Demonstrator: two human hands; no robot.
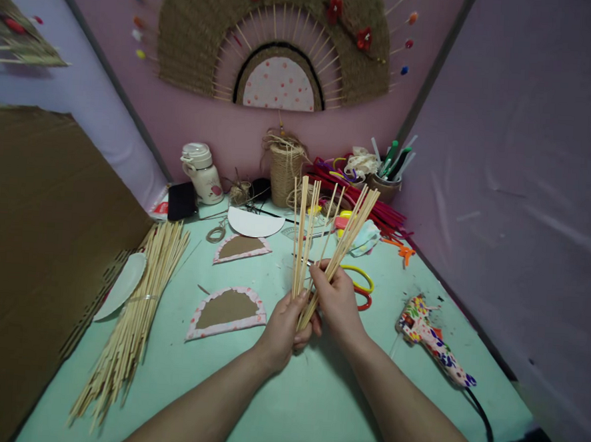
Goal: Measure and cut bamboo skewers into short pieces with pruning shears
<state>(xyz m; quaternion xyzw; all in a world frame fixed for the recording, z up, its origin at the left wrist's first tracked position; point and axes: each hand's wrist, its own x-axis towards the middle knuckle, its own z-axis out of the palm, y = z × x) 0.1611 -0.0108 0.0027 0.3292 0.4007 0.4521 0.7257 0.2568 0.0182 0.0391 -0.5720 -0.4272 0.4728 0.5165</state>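
Observation:
Thin wooden sticks (354, 226) rise from between my two hands above the middle of the table, fanned into a left and a right cluster. My left hand (285, 325) is closed round the lower ends of the left cluster. Fingers of my right hand (339, 297) pinch the right cluster a little higher up. Scissors (363, 298) with yellow and red handles lie just behind my right hand, their blades partly hidden. Two half-round cardboard pieces with dotted fabric edging, a nearer one (230, 310) and a farther one (240, 247), lie left of my hands.
A tied stick bundle (143, 298) and a white half disc (124, 287) lie at left beside a cardboard panel (39, 232). A patterned glue gun (433, 339) with its cord lies at right. Behind stand a white bottle (201, 175), a twine spool (284, 173) and a pen pot (385, 186).

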